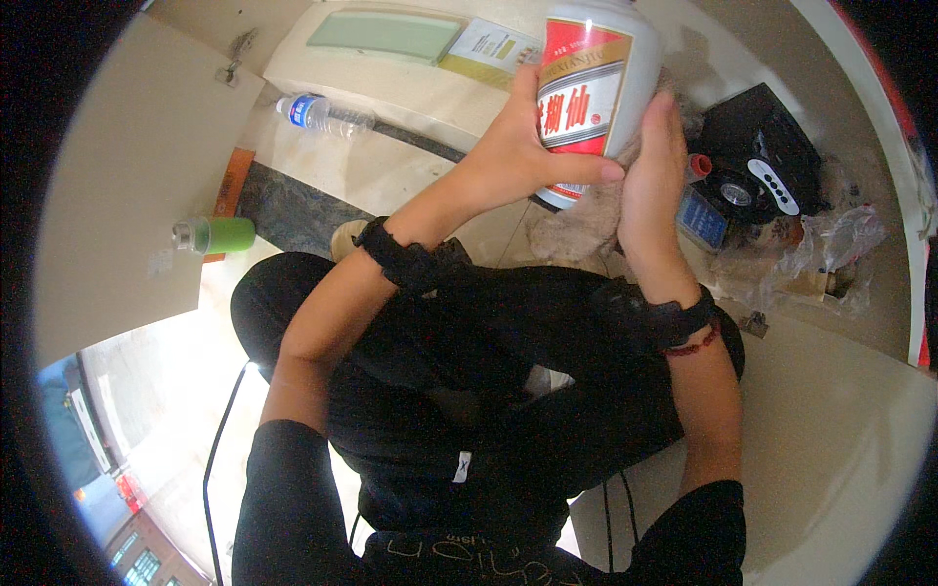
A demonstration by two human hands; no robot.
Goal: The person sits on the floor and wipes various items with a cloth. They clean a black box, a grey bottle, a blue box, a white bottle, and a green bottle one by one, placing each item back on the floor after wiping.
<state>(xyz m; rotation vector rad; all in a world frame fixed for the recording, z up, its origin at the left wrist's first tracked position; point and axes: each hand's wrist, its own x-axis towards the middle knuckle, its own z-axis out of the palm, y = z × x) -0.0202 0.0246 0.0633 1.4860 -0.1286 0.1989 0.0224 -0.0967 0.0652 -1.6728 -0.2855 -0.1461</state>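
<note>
A white liquor bottle with a red, gold and white label tilts in front of me, high in the view. My left hand grips its side, thumb across the lower label. A fuzzy grey-brown cloth hangs below and behind the bottle. My right hand holds this cloth against the bottle's right side, palm facing the bottle. Part of the cloth is hidden by the bottle and my right hand. Both wrists wear black bands.
Cabinet doors flank me. A clear plastic bottle lies near a pale green glass panel and a printed card. A green-filled bottle is at left. Right are a black device, blue box and crumpled plastic bag.
</note>
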